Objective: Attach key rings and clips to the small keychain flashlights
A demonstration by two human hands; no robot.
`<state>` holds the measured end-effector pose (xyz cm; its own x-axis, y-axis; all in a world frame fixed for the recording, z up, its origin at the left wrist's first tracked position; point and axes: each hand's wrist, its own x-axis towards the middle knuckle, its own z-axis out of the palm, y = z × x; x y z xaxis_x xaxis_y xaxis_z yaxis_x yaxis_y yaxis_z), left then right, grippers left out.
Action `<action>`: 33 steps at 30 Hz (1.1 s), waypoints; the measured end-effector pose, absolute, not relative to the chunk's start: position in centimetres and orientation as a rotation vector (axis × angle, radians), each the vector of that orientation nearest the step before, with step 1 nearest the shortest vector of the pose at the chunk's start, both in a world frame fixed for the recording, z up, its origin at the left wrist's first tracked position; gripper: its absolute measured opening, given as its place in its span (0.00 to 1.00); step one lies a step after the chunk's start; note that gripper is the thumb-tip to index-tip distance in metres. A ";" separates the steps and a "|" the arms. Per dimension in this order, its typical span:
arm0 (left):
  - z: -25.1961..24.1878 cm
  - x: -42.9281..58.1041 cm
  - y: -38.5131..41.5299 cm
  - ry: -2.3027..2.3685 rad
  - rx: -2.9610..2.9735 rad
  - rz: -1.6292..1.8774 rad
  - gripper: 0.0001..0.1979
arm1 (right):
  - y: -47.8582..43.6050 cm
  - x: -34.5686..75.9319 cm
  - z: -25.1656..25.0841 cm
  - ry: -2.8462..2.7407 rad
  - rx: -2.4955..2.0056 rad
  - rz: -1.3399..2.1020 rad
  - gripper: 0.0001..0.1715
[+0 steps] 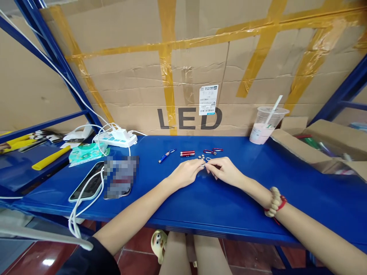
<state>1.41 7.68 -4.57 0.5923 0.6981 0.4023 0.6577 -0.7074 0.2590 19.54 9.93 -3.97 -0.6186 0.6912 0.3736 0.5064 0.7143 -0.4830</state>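
My left hand [187, 172] and my right hand [226, 170] rest on the blue shelf top [200, 198] with their fingertips pinched together over a tiny silvery part [204, 165]. Just beyond the fingers lie several small round button cells [202, 157]. Behind those lies a red cylinder-shaped mini flashlight [187, 154], with a blue one [166, 155] on its left. Two red carabiner clips [213, 151] lie to the right. A bead bracelet and a red cord sit on my right wrist.
At the left lie a phone on a white cable [88, 185], a blurred item, a white power strip [119, 138], a green tissue pack [85, 152] and yellow tools. A plastic cup with a straw [265, 126] and an open cardboard box [323, 147] stand on the right. A taped cardboard wall is behind.
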 end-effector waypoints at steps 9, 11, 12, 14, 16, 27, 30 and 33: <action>-5.0 1.3 8.4 1.170 2.772 0.786 0.14 | 10.5 19.7 -4.0 -2.358 -0.969 0.541 0.21; -5.0 1.3 8.4 1.173 2.765 0.788 0.14 | 10.5 19.6 -4.1 -2.353 -0.978 0.547 0.21; -5.0 1.3 8.5 1.178 2.765 0.783 0.13 | 10.5 19.6 -4.1 -2.352 -0.985 0.550 0.21; -4.9 1.2 8.5 1.186 2.762 0.772 0.13 | 10.5 19.5 -4.2 -2.359 -0.998 0.547 0.21; -4.9 1.1 8.6 1.201 2.757 0.763 0.13 | 10.5 19.4 -4.1 -2.372 -1.012 0.514 0.21; -4.7 0.8 8.6 1.295 2.716 0.744 0.13 | 10.3 19.0 -4.2 -2.367 -1.002 0.423 0.21; -4.6 0.8 8.6 1.289 2.705 0.725 0.12 | 10.3 19.0 -4.2 -2.377 -1.003 0.391 0.20; -4.7 0.7 8.7 1.293 2.698 0.759 0.12 | 10.4 19.0 -4.2 -2.337 -1.050 0.280 0.20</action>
